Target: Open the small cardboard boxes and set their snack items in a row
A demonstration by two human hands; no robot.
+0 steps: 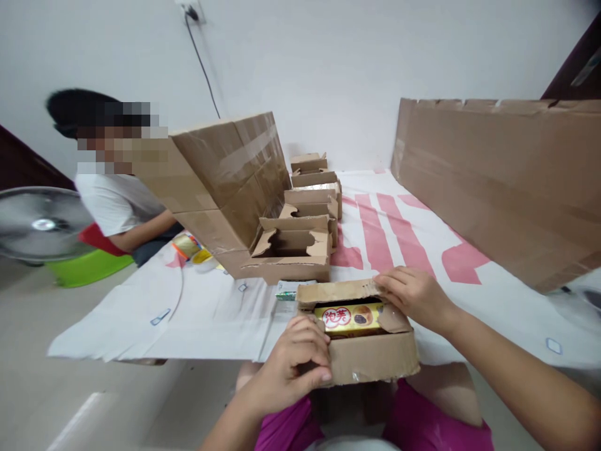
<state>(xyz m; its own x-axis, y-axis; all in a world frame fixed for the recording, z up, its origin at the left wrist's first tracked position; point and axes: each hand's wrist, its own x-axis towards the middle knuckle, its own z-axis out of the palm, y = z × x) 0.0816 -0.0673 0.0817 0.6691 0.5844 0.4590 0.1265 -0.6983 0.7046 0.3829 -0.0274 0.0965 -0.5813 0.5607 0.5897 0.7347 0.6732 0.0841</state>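
A small brown cardboard box [373, 358] rests at the table's near edge, right in front of me. Through its opening shows a yellow snack packet [350, 317] with red lettering and a picture of round pastries. My left hand [300, 357] grips the box's left side, thumb on the front wall and fingers over the top. At the far right corner, my right hand [413, 295] has its fingers closed on the top flap. Just behind the box lies a small green-and-white packet [292, 290], partly covered by it.
Several open cardboard boxes [293, 266] stand in a row beyond, beside a wall of stacked cartons [235, 169]. A large cardboard panel [498, 181] rises on the right. Left of the cartons sits another person [110, 197], near a fan [44, 222]. A white cloth [201, 332] covers the table.
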